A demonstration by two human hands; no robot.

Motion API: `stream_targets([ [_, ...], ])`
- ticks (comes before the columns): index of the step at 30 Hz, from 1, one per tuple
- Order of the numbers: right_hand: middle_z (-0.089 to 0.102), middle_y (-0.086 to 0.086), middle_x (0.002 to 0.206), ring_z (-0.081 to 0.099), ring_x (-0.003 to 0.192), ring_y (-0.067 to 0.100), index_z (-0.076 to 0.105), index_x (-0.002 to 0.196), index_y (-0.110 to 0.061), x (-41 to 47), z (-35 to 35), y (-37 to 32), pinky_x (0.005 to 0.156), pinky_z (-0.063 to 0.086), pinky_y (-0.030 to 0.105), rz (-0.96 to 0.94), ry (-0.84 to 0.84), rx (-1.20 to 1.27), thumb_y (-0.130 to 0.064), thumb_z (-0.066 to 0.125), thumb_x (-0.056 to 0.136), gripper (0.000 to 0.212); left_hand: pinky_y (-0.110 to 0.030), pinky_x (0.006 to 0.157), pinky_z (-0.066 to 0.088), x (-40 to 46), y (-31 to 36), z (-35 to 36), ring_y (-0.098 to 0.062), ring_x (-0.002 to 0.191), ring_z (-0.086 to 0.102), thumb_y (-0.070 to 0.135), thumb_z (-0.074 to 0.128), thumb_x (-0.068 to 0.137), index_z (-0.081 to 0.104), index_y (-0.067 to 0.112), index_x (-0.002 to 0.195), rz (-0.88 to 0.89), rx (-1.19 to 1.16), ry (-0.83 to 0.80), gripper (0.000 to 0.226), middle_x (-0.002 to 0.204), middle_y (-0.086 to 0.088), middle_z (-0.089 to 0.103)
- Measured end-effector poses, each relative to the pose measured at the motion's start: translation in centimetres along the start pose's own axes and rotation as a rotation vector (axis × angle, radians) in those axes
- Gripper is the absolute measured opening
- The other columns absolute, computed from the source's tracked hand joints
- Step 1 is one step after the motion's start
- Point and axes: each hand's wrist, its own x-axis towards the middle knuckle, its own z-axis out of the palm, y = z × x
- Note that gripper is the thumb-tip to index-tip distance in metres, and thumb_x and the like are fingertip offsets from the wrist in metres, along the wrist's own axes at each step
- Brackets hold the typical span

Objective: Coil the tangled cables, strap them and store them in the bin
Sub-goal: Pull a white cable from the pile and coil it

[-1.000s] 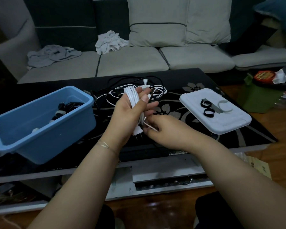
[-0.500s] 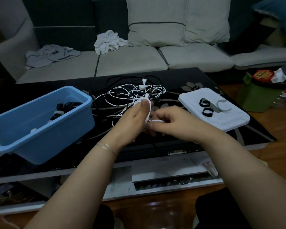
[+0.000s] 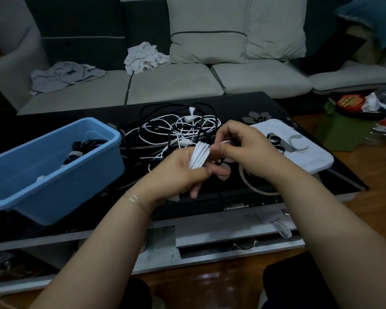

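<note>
White cable bundle [image 3: 200,157] up over the table's middle, strands side by side, long axis running from low near the left palm up and away to the right. Left hand [image 3: 181,175] curled round its lower part, gripping. Right hand [image 3: 243,150] just beside, fingers bent, pinching one white strand at the top of the bundle. Behind, one tangle of black and white cables [image 3: 178,128] on the black table [image 3: 265,103]. To the left, one blue bin [image 3: 54,175], strapped coils inside. To the right, one white lid [image 3: 314,159] carrying black straps [image 3: 275,141], number hard to tell.
</note>
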Motion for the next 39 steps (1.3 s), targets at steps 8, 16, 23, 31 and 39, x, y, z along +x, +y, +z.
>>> stream_targets([
  [8,0.057,-0.002,0.067,0.052,0.060,0.005,0.056,0.079,-0.016,1.1,0.8,1.3,0.061,0.044,0.019,0.091,0.079,0.264,-0.018,0.060,0.089,0.011,-0.020,0.042,0.036,0.3,-0.6,0.1,-0.008,0.033,0.039,0.001,0.049,0.078,0.054,-0.002,0.117,0.045,-0.226,-0.036,0.039,0.107,-0.011,0.072],
  [16,0.062,-0.007,0.061,0.058,0.056,0.000,0.061,0.092,-0.015,1.1,3.8,1.6,0.059,0.048,0.027,0.104,0.034,-0.013,-0.010,0.043,0.099,0.020,-0.016,0.047,0.040,0.2,0.2,-0.1,-0.003,0.038,0.036,0.003,0.052,0.081,0.067,0.000,0.112,0.142,-0.609,0.166,0.034,0.077,-0.021,0.056],
  [23,0.069,0.004,0.108,0.062,0.100,0.025,0.049,0.129,-0.038,0.6,5.2,1.5,0.080,0.049,0.035,0.030,-0.098,-0.439,-0.025,0.047,0.096,0.036,-0.013,0.052,0.044,0.6,-0.2,-0.7,-0.003,0.049,0.050,-0.003,0.045,0.093,0.051,-0.003,0.124,0.171,-0.663,0.385,0.032,0.124,-0.010,0.065],
  [31,0.067,0.005,0.090,0.060,0.088,0.023,0.064,0.099,-0.019,1.6,6.7,3.8,0.075,0.047,0.035,0.115,-0.134,-0.460,-0.033,0.050,0.096,0.020,-0.016,0.054,0.046,1.2,-0.1,-1.7,-0.005,0.057,0.061,-0.002,0.047,0.096,0.047,0.006,0.124,0.202,-0.632,0.642,0.029,0.129,-0.007,0.061],
  [39,0.063,0.014,0.091,0.055,0.089,0.033,0.057,0.099,-0.014,1.6,8.9,3.7,0.063,0.033,0.033,-0.150,-0.122,-0.636,-0.031,0.046,0.098,0.020,-0.020,0.064,0.053,2.3,-1.3,-2.5,-0.011,0.072,0.070,0.007,0.054,0.096,0.040,0.019,0.122,0.210,-0.301,0.787,0.032,0.140,0.000,0.049],
])
